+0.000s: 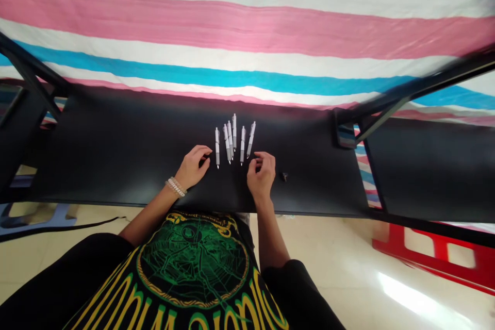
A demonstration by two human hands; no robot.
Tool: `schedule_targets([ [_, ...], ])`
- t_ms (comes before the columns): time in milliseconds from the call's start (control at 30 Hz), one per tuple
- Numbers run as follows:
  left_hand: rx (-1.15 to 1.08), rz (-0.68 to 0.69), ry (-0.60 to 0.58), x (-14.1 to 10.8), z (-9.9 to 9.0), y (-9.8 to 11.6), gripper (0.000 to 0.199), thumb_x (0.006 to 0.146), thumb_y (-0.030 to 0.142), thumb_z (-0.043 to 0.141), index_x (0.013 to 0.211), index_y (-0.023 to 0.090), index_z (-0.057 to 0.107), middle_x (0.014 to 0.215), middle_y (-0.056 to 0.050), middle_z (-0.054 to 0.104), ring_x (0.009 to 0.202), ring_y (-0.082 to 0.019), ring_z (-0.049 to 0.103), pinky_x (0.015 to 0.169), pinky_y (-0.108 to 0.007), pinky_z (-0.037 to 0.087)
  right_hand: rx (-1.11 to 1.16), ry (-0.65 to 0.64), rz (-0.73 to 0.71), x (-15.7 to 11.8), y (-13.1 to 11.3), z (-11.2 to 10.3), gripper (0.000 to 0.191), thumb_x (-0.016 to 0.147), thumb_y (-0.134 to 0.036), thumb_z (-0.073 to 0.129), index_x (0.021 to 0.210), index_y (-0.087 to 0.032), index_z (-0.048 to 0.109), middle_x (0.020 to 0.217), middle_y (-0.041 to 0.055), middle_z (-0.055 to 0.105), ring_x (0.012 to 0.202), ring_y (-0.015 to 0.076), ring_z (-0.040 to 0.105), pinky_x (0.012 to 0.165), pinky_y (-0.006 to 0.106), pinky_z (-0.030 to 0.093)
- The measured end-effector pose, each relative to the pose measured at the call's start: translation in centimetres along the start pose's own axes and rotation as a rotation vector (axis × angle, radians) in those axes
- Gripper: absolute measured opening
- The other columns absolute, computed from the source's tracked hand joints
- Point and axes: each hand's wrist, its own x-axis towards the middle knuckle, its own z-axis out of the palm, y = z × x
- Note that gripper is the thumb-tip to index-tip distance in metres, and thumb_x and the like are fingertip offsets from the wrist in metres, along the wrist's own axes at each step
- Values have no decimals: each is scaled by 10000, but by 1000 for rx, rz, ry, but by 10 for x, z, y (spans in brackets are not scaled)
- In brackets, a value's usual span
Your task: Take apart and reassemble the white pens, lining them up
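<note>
Several white click pens (227, 143) with grey grips lie on the black table in a loose group, tips toward me. The leftmost pen (217, 148) lies apart from the others, and the rightmost pen (251, 139) is tilted. My left hand (194, 166) rests on the table just left of the pens, fingers loosely bent, thumb apart, nothing held. Close by the lower end of the rightmost pen is my right hand (262, 172), with its fingers curled loosely and a gap at the thumb. It holds nothing I can see.
A small dark object (284, 177) lies right of my right hand. The black table (127, 149) meets a striped sheet (247, 31) at the back. Black metal frames stand at the left and the right (386, 113). A red plastic stool (444, 252) is below at right.
</note>
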Motion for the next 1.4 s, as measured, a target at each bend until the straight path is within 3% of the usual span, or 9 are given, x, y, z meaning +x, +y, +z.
schedule_targets([
  [133,203,110,-40,5,2,-5,339,803,126,630,1123,221,690,1171,-102,621,1004,-244,619,930,-421,524,-43,-82,-89,13,8,3,510,825,-25,396,1276,-175,583,1341,156,533,1266,260,508,1086,497,442],
  [233,308,180,-51,9,6,-7,445,811,115,619,1243,222,634,1255,-118,587,1147,-278,582,1050,-461,458,-137,-174,-153,19,11,10,638,797,15,386,1387,-187,520,1498,138,434,1397,270,393,1163,525,354],
  [400,349,216,-36,22,16,-8,493,813,130,630,1297,225,600,1337,-123,553,1248,-295,538,1112,-470,404,-141,-270,-187,23,16,17,610,819,1,409,1382,-190,544,1523,122,431,1405,266,408,1162,489,385],
  [733,377,188,78,52,28,-13,328,824,146,613,1145,208,639,1169,-119,599,1023,-258,611,959,-430,499,51,-393,-207,16,17,-4,722,758,24,349,1429,-207,482,1577,86,353,1458,221,356,1204,484,349],
  [833,438,211,147,61,32,-14,283,887,222,580,1166,194,621,1201,-130,596,1102,-261,600,1009,-433,482,49,-436,-242,12,15,-10,671,812,-37,391,1454,-220,451,1596,81,323,1467,244,341,1198,507,346],
  [900,527,228,158,70,36,-12,357,917,311,569,1248,176,579,1283,-143,580,1201,-269,567,1065,-444,448,-20,-430,-270,10,15,-9,606,872,-135,467,1472,-216,433,1593,100,328,1460,274,348,1174,512,376],
  [1133,823,287,-39,113,61,-4,730,919,581,491,1493,144,387,1527,-133,452,1403,-263,428,1170,-426,324,-146,-350,-289,10,19,2,484,949,-250,462,1430,-205,487,1537,109,426,1382,276,449,1122,491,433],
  [1267,873,334,-149,131,67,-10,678,976,523,371,1517,116,349,1544,-117,439,1436,-220,391,1186,-399,289,-154,-313,-320,13,22,7,480,957,-313,462,1417,-185,509,1498,129,470,1347,309,478,1096,515,441],
  [1400,894,375,-170,136,64,-16,572,981,430,383,1480,154,422,1515,-100,480,1426,-196,408,1182,-380,290,-151,-287,-324,15,20,9,479,971,-377,443,1398,-182,540,1470,142,497,1321,332,500,1075,524,445],
])
